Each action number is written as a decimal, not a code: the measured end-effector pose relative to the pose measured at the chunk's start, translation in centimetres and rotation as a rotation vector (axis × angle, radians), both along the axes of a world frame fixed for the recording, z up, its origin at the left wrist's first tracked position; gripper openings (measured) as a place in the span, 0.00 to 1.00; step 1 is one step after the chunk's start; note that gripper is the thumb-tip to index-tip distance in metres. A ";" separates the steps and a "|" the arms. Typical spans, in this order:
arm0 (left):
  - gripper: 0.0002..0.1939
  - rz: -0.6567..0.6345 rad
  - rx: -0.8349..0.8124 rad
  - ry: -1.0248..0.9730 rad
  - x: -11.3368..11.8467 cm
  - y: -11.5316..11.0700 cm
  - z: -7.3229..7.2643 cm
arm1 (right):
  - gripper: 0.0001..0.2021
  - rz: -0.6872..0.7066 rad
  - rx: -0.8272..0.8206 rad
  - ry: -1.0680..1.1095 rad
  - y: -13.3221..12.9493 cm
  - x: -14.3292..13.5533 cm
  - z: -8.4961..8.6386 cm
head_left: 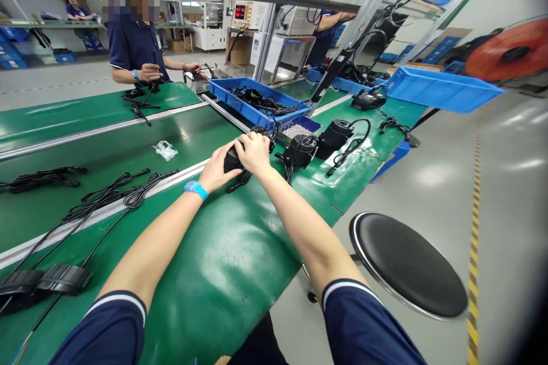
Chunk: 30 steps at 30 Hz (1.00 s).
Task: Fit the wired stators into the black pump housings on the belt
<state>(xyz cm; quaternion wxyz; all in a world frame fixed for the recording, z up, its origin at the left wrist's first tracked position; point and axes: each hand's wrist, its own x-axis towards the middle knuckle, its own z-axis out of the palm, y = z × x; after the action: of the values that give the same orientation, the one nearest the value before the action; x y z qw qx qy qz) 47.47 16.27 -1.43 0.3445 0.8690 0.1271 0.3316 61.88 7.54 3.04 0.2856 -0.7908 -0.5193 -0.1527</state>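
Note:
Both my hands are on a black cylindrical device (232, 161) on the green bench, at the centre of the view. My left hand (216, 171), below a blue wrist strap (196, 189), wraps its near left side. From above and the right, my right hand (256, 152) curls over it and hides much of it. Black cable ends (240, 181) lie just under the hands. To the right stand a black device with a slotted top (302, 151) and another black cylinder (335, 138) with a looped cable.
A blue tray (218, 91) of black cables sits behind my hands, beside a small bin (314, 124) of small metal parts. Bundled cables (136, 197) lie left, near a crumpled plastic bag (166, 150). Across the bench stands a co-worker (132, 40). A round stool (409, 265) is at right.

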 end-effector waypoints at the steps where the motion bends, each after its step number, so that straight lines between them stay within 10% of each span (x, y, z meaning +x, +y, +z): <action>1: 0.40 0.002 0.000 0.002 0.6 0.4 0.0 | 0.17 0.022 -0.018 0.000 0.1 -0.4 0.3; 10: 0.36 0.122 -0.119 0.024 0.4 3.8 -1.4 | 0.20 -0.064 -0.270 0.184 -6.3 -3.1 -3.6; 17: 0.35 0.090 -0.092 0.021 0.3 0.8 -2.2 | 0.11 -0.147 -0.430 0.205 -10.0 -2.6 -4.7; 30: 0.39 -0.045 0.105 0.072 3.1 -1.2 -0.7 | 0.17 -0.221 -0.216 0.248 -12.1 -2.6 -6.7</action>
<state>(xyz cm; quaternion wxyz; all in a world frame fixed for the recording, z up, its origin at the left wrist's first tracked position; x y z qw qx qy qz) 50.53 15.03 -2.15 0.3010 0.9000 0.1023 0.2982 59.32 -4.57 -3.71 0.2424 -0.8819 -0.4034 -0.0279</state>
